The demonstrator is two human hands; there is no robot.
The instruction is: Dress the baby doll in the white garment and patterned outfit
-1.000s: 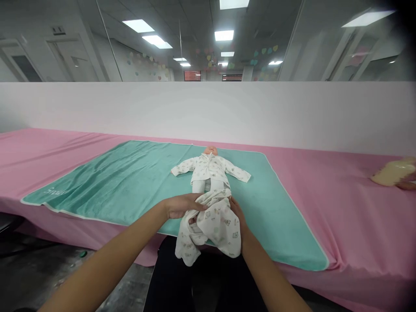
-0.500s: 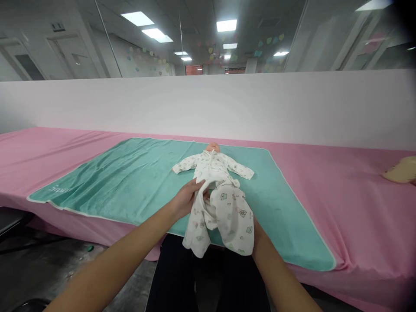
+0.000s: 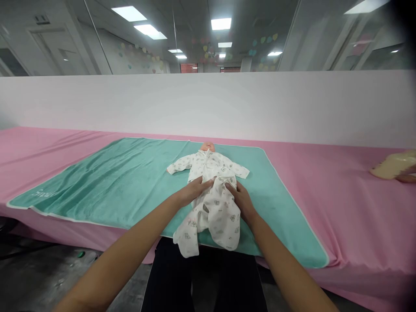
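A baby doll (image 3: 208,146) lies on its back with its head at the far side, dressed in a white printed top (image 3: 212,162) with both sleeves spread. White printed baby pants (image 3: 224,216) cover its lower body, the legs hanging toward me over the near edge. My left hand (image 3: 195,190) grips the waistband on the left, thumb lying on the cloth. On the right, my right hand (image 3: 241,199) has its fingers closed on the waistband's other side. The doll's legs are hidden by the cloth.
Beneath the doll is a green towel (image 3: 136,173) with a white border, spread over a pink-covered table (image 3: 325,182). A beige plastic-looking object (image 3: 394,165) lies at the far right. Behind the table rises a white partition (image 3: 208,108) topped by glass.
My right hand has come out from inside or behind the pants and now holds the waistband's right side. The left hand has shifted along the waistband, and the pants sit higher and flatter.
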